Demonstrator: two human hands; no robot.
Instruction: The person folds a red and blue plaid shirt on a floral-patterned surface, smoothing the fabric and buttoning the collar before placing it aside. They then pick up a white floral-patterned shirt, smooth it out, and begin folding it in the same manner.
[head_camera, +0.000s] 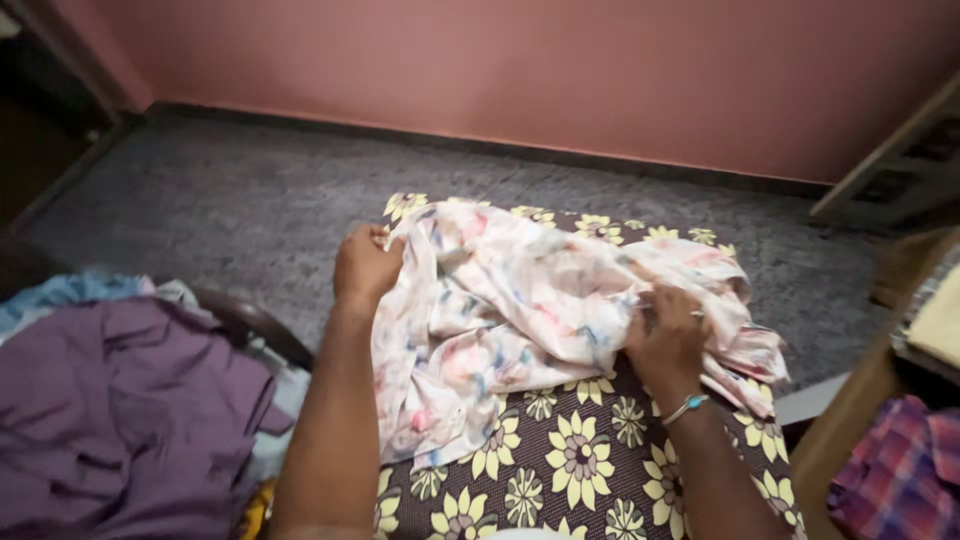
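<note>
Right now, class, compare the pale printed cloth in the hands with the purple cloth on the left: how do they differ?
The pale printed cloth is whitish with faint pink and blue blotches; the purple cloth is one plain colour. The pale printed cloth is gripped by the left hand and right hand over a brown flowered cover; the purple cloth lies untouched in a heap. Both are crumpled, not folded.

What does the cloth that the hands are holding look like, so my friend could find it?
Look at the brown flowered sheet in the middle. On it lies the pale cloth, crumpled, gripped by the left hand and the right hand. It alone is whitish with soft pink and blue blotches, unlike the purple garment at the left.
</note>
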